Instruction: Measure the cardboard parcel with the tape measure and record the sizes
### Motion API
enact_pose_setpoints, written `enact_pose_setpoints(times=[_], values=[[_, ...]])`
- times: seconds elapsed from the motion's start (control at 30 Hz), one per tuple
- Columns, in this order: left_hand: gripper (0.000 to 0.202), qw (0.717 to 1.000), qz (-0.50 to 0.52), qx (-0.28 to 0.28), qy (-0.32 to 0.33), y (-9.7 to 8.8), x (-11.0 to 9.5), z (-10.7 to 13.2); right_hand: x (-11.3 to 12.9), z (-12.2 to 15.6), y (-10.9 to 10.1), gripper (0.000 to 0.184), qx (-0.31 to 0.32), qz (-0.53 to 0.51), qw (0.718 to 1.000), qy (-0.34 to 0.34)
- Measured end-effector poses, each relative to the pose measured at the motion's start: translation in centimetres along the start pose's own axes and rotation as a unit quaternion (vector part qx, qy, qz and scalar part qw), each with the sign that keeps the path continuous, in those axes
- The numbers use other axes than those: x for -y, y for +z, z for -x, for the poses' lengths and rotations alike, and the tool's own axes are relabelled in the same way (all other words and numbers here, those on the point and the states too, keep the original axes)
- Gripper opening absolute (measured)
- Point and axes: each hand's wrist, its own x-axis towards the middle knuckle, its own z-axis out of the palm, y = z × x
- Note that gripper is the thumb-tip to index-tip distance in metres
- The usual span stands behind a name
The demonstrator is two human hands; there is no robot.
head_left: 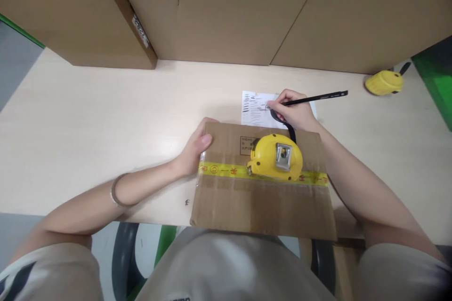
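Observation:
A small cardboard box (pixel 261 197) sealed with yellow tape lies at the table's front edge. On top of it rests a yellow tape measure (pixel 276 156) with a black wrist strap. My left hand (pixel 194 149) grips the box's left edge, thumb on top. My right hand (pixel 294 109) is closed on a black pen (pixel 316 98), its tip on a white sheet of paper (pixel 254 108) with handwritten lines just behind the box.
Large cardboard boxes (pixel 226 9) line the back of the pale wooden table (pixel 88 122), one lower box (pixel 77 28) at back left. A second yellow tape measure (pixel 384 82) lies at far right. Chair parts show below the table edge.

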Motion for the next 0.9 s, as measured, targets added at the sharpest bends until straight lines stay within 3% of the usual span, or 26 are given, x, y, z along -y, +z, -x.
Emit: enact_pose_setpoints(times=[0.3, 0.53, 0.67, 0.77, 0.83, 0.9], values=[[0.054, 1.000, 0.007, 0.004, -0.003, -0.1, 0.0, 0.0, 0.6, 0.0, -0.1, 0.034, 0.028, 0.026, 0.999, 0.014], [0.054, 1.000, -0.006, 0.004, 0.016, 0.0, 0.0, -0.1, 2.0, 0.2, -3.0, 0.040, 0.140, 0.084, 0.984, 0.077], [0.054, 1.000, -0.008, 0.006, 0.014, -0.3, 0.1, -0.2, 3.1, 0.5, -4.7, 0.049, 0.192, 0.282, 0.930, 0.140], [0.055, 1.000, -0.008, 0.004, 0.003, -0.4, 0.2, -0.2, 3.9, 0.7, -4.5, 0.051, 0.210, 0.407, 0.880, 0.129], [0.053, 1.000, -0.014, 0.003, 0.002, -0.3, 0.2, -0.2, 4.6, 0.9, -4.1, 0.045, 0.191, 0.477, 0.849, 0.122], [0.050, 0.999, -0.031, -0.005, 0.016, -0.2, -0.2, 0.0, 5.5, 1.5, -3.7, 0.036, 0.128, 0.516, 0.839, 0.117]])
